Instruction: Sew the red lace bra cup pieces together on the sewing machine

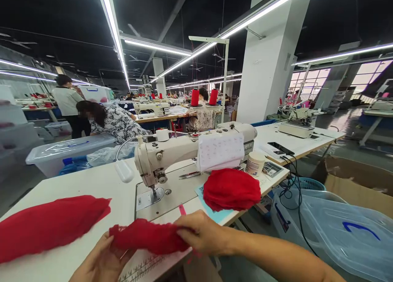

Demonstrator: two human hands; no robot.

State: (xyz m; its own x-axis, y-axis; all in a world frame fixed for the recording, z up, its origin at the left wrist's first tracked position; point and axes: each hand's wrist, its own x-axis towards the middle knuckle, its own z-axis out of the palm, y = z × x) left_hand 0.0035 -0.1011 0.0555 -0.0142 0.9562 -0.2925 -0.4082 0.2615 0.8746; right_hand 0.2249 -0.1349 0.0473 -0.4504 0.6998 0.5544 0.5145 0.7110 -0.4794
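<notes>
Stretched between my two hands is a piece of red fabric [150, 236], held over the front edge of the white sewing table. My left hand [102, 257] grips its left end between thumb and fingers. At its right end my right hand [204, 235] pinches the cloth. Just behind stands a white sewing machine [184, 149], its needle area uncovered. A folded pile of red fabric [231, 190] lies right of the needle plate on a light blue sheet [216, 214]. More red fabric [55, 222] is spread at the left of the table.
Scissors-like snips [189, 175], a white tub [254, 164] and a phone [281, 148] lie to the right. Cables [297, 188] hang beside clear plastic bins [346, 228]. A printed ruler [144, 269] marks the front edge. Co-workers [113, 120] are behind at left.
</notes>
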